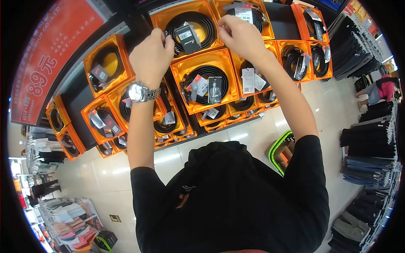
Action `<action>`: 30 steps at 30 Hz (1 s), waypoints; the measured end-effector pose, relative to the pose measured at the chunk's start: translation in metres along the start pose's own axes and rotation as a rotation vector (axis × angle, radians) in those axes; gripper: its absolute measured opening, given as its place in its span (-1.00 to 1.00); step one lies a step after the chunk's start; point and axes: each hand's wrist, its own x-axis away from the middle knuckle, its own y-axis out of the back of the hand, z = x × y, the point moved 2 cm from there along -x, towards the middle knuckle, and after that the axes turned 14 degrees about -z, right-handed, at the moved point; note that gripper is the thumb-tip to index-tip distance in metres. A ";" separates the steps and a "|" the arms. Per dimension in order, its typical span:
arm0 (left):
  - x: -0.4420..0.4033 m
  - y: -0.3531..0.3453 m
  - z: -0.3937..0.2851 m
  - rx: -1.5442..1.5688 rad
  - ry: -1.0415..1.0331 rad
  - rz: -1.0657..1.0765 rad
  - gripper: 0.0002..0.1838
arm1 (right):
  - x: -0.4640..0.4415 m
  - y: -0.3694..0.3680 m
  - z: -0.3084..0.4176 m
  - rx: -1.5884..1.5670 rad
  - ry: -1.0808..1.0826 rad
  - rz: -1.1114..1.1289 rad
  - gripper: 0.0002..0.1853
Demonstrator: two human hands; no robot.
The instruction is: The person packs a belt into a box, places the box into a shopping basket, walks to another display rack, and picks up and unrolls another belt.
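An orange belt box (157,19) lined with yellow satin holds a coiled black belt (203,26) with a dark tag (188,39) across it. My left hand (152,54) is closed at the box's left wall, thumb bent beside the belt's buckle end. On the opposite wall, my right hand (241,34) has curled fingers, with its fingertips partly hidden. Below sits another open belt box (177,69) with a coiled belt and a tag picturing a suited figure (214,90). A silver watch (141,92) is on my left wrist.
Several more orange boxes with belts, such as one at the left (122,59), fill the tiered dark display (67,99). A red price sign (46,55) stands left. A green-rimmed basket (274,147) is on the floor. Clothes racks (367,139) and a person (377,90) are right.
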 end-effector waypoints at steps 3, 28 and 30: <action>0.009 -0.006 0.011 -0.045 -0.002 0.020 -0.72 | -0.005 -0.007 -0.008 0.145 -0.066 0.127 -0.74; -0.002 -0.001 0.025 0.288 0.184 0.178 -0.61 | -0.046 0.011 0.006 0.166 -0.232 0.270 -0.72; -0.001 0.001 0.024 0.356 0.268 0.265 -0.59 | -0.042 0.014 0.007 0.049 -0.293 0.263 -0.71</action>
